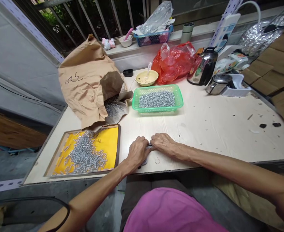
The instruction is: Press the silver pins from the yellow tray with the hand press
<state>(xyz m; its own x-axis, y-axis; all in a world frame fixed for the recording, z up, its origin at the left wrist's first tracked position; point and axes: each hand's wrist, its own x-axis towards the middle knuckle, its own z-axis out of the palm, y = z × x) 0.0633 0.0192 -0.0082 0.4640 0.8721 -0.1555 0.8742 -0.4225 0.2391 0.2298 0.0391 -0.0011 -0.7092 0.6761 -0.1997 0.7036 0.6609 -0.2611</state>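
My left hand (137,150) and my right hand (164,145) meet close to the front edge of the table, fingers curled in. Between the fingertips shows a small grey piece (149,146), mostly hidden, so I cannot make out its kind. A flat greyish object (144,161) lies on the table partly under my left hand. To the left, a shallow tray with a yellow bottom (111,137) bears a heap of small silvery ridged metal pieces (85,151) that look like springs. Beyond my hands, a green plastic basket (157,109) holds more such pieces (156,99).
A brown paper bag (83,80) lies behind the tray, its mouth spilling metal pieces. Further back are a yellowish bowl (146,78), a red plastic bag (173,62), a kettle (203,66) and a steel pot (218,84). Cardboard boxes (274,64) are stacked at the right.
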